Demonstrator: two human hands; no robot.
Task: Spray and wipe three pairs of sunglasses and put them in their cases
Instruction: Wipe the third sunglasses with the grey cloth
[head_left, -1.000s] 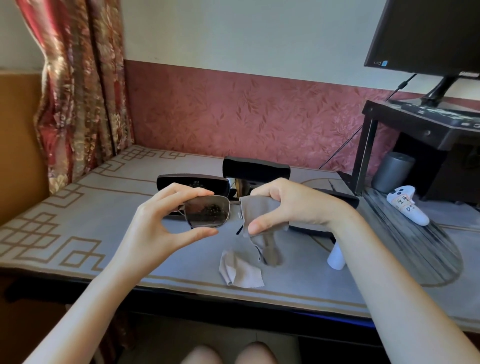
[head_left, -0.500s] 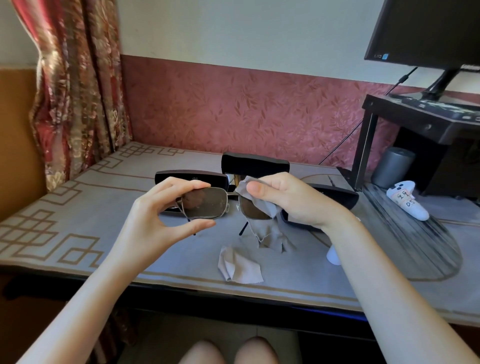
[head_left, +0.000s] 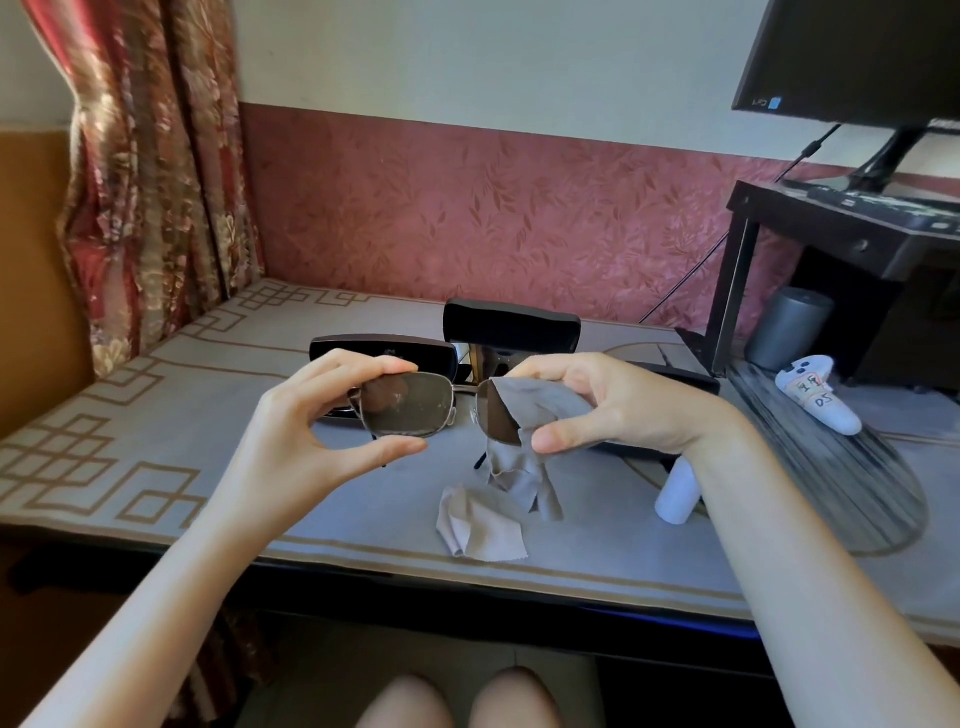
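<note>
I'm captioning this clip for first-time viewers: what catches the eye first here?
The sunglasses, held up mid-frame: the left hand pinches one lens rim while the right hand presses a grey cloth over the other. Behind them on the table lie black cases; a second cloth lies nearer.
</note>
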